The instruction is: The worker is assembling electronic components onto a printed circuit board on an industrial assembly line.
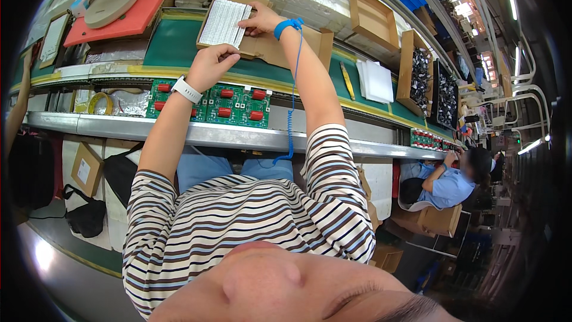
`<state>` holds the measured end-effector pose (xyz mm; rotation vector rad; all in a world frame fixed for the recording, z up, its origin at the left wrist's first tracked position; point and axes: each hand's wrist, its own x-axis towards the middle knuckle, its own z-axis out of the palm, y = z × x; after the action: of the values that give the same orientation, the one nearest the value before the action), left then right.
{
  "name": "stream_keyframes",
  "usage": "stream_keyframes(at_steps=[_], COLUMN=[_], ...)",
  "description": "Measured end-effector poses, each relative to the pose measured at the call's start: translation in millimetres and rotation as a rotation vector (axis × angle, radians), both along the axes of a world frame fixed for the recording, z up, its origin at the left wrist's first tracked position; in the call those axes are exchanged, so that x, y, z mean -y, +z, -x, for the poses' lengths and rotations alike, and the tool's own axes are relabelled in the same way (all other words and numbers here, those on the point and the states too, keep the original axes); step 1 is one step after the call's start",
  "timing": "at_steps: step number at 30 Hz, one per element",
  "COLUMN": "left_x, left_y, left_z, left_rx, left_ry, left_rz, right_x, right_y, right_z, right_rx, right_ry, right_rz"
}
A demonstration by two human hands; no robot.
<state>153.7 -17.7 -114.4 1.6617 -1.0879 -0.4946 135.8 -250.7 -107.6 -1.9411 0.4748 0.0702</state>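
Note:
A shallow cardboard box (205, 33) packed with rows of small white pieces (225, 19) lies on the green bench surface ahead of me. Over the right side of those rows, my right hand (261, 19) pinches its fingers against the pieces; what it grips is too small to make out. My left hand (211, 65) hovers just off the box's near edge, its fingers curled and thumb drawn in, with the tips partly hidden. Below it, green circuit boards (225, 113) carrying red block-shaped components rest side by side on the rail. A blue coiled cord (291, 125) hangs from my right wristband.
A fan (113, 3) stands on a red board to the left. Rightward lie a yellow cutter (347, 80), white foam sheets (375, 80) and a cardboard box (407, 77) of dark parts. A tape roll (100, 104) sits left. A person (447, 185) works farther right.

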Motion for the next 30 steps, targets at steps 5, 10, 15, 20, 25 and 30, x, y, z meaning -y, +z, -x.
stream_keyframes(at_steps=[5,10,15,20,25,30], left_x=[3,6,8,9,6,7], left_y=[-3,-22,-3,-15,-7,-4], left_z=[0,-11,-1,-3,3,-1], left_rx=[0.013,-0.145,-0.781,-1.209,-1.08,-0.801], left_ry=[0.003,-0.033,0.02,-0.297,-0.198,-0.282], left_rz=[-0.015,0.042,0.207,0.347,0.167,-0.038], right_x=[5,-7,-68,-126,-118,-101], right_y=[-1,14,27,42,32,18], right_z=[4,14,45,81,99,105], right_rx=[-0.02,0.067,0.199,0.355,0.624,0.386], right_ry=[-0.025,-0.109,-0.043,0.032,-0.015,-0.176], right_rz=[-0.1,0.057,0.12,0.766,0.977,0.227])
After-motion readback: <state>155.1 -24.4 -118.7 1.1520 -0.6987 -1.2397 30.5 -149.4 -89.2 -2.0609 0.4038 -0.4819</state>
